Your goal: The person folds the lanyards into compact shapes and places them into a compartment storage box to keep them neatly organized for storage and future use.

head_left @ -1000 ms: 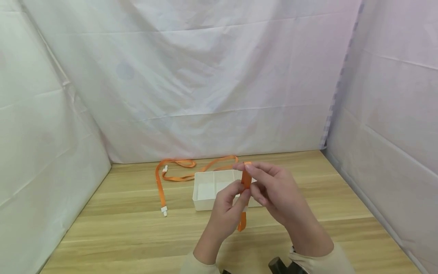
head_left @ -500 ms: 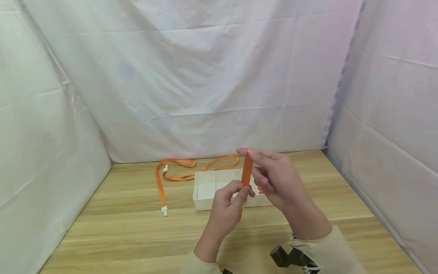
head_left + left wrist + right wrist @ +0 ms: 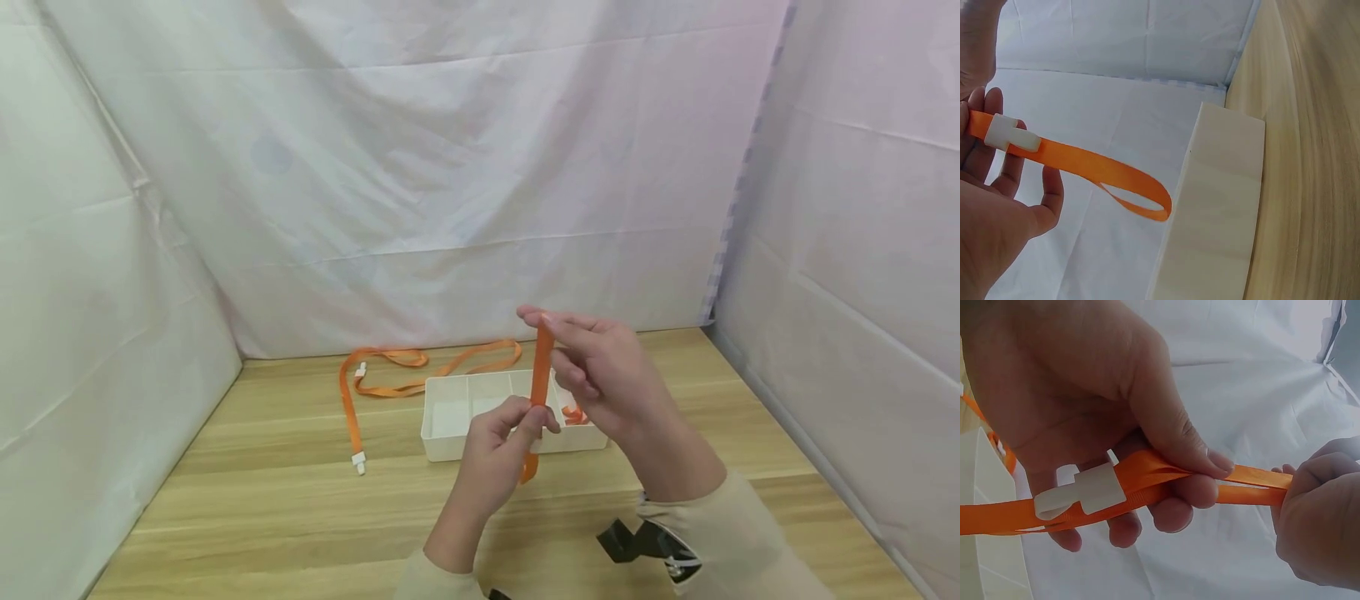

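Lanyard (image 3: 542, 367) is held upright in the air near the box (image 3: 445, 448), pinched at the top by the right hand (image 3: 613, 379) and lower down, beside the clip (image 3: 1005, 132), by the left hand (image 3: 489, 457). Light, even tension should be kept between both pinches, with edges matched and twists smoothed out, so that no layer slips.

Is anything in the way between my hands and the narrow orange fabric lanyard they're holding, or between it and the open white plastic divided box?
Nothing visible. Your left hand and right hand pinch the lanyard directly, and no other object shows between it and the box beyond.
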Demonstrator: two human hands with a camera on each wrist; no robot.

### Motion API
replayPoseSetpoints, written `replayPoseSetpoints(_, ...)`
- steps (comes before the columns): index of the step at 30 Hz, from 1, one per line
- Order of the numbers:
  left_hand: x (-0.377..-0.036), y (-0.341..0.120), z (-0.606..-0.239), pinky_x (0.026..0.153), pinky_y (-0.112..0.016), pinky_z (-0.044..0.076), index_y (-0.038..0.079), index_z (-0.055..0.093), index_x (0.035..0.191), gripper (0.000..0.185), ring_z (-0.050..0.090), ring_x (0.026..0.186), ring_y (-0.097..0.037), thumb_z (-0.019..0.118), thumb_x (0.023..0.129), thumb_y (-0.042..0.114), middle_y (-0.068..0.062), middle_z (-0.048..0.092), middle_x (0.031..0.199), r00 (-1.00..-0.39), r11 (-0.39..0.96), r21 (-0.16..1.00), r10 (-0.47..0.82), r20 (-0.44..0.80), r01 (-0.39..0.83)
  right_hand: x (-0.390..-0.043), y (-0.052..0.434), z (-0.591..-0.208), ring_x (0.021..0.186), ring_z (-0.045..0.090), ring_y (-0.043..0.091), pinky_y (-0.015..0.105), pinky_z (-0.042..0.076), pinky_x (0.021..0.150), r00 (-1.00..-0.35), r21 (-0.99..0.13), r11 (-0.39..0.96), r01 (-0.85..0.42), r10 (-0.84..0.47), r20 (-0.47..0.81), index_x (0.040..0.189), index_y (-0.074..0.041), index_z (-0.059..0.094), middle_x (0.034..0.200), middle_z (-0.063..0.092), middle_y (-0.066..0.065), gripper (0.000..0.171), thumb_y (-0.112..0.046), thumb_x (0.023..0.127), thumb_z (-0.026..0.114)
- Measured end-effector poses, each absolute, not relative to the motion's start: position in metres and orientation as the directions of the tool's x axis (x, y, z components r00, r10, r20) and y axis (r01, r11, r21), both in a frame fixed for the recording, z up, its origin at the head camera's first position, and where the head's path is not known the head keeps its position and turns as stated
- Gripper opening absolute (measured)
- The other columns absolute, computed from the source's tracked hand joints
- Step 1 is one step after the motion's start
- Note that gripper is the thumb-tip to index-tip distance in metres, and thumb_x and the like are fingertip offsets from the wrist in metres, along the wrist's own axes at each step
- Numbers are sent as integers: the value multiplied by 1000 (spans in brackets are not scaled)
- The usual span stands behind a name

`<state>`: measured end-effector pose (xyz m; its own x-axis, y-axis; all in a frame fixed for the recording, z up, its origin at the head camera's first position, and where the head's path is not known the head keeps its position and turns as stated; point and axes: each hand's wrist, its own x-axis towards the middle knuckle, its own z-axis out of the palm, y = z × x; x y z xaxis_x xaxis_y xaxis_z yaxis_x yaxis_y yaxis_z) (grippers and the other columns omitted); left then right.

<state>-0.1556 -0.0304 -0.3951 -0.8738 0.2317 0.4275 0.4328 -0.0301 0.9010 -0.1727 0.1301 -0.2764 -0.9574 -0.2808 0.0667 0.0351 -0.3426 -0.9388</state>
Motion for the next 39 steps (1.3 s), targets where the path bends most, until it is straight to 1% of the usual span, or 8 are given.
replayPoseSetpoints(3, -154, -31, -392, 82, -24, 52, 7, 74, 95, 24, 62, 92, -12, 60, 110, 19, -15, 74, 98, -874, -32, 901, 231, 427, 432, -173, 127, -272, 48, 31, 8, 20, 18, 49, -962, -944, -330, 12, -263, 79, 117, -8, 80, 136, 73, 1, 21, -16, 109, 62)
replayPoseSetpoints(7, -155, -31, -392, 81, -25, 52, 6, 74, 95, 26, 61, 90, -12, 59, 110, 19, -17, 74, 98, -864, -40, 892, 233, 447, 451, -174, 123, -266, 47, 36, 6, 17, 26, 47, -963, -956, -288, -61, -234, 132, 110, -13, 82, 136, 72, -2, 19, -16, 108, 63)
replayPoseSetpoints(14, -154, -30, -396, 79, -25, 51, 5, 74, 98, 29, 58, 89, -8, 57, 112, 22, -20, 73, 101, -867, -69, 912, 287, 407, 405, -178, 124, -252, 45, 33, 8, 21, 20, 46, -961, -952, -265, -154, -184, 207, 104, -14, 84, 135, 72, -1, 20, -10, 107, 64)
replayPoseSetpoints(18, -155, -30, -396, 83, -25, 52, 4, 74, 99, 27, 60, 93, -9, 57, 112, 21, -22, 74, 101, -867, -89, 916, 299, 399, 391, -179, 124, -244, 45, 32, 9, 19, 25, 45, -959, -946, -276, -167, -176, 221, 104, -11, 83, 133, 73, 2, 18, -9, 106, 65)
replayPoseSetpoints(23, -154, -29, -394, 90, -28, 57, -1, 75, 100, 30, 66, 96, -6, 58, 111, 21, -27, 74, 101, -874, -125, 924, 299, 383, 362, -180, 124, -239, 44, 33, 9, 20, 23, 45, -957, -941, -281, -188, -164, 240, 104, -10, 83, 130, 75, 2, 18, -8, 105, 66)
replayPoseSetpoints(30, -152, -28, -398, 96, -33, 63, -9, 72, 101, 33, 74, 89, -5, 59, 110, 19, -38, 70, 98, -885, -194, 937, 319, 339, 289, -180, 123, -239, 45, 34, 9, 18, 27, 45, -950, -936, -273, -220, -156, 269, 107, -7, 82, 126, 77, 1, 18, -8, 106, 65)
replayPoseSetpoints(35, -155, -32, -406, 92, -37, 65, -12, 71, 100, 31, 73, 82, -4, 61, 109, 16, -38, 67, 90, -862, -233, 902, 281, 421, 364, -180, 128, -237, 44, 35, 11, 20, 26, 45, -950, -948, -234, -217, -171, 260, 109, -12, 82, 117, 81, -3, 18, -14, 107, 64)
replayPoseSetpoints(39, -157, -37, -410, 88, -38, 66, -16, 69, 102, 32, 72, 81, -3, 61, 108, 14, -40, 65, 91, -825, -273, 864, 279, 492, 423, -181, 134, -232, 43, 36, 11, 22, 25, 44, -952, -952, -227, -206, -179, 249, 110, -10, 80, 114, 80, -3, 18, -21, 107, 66)
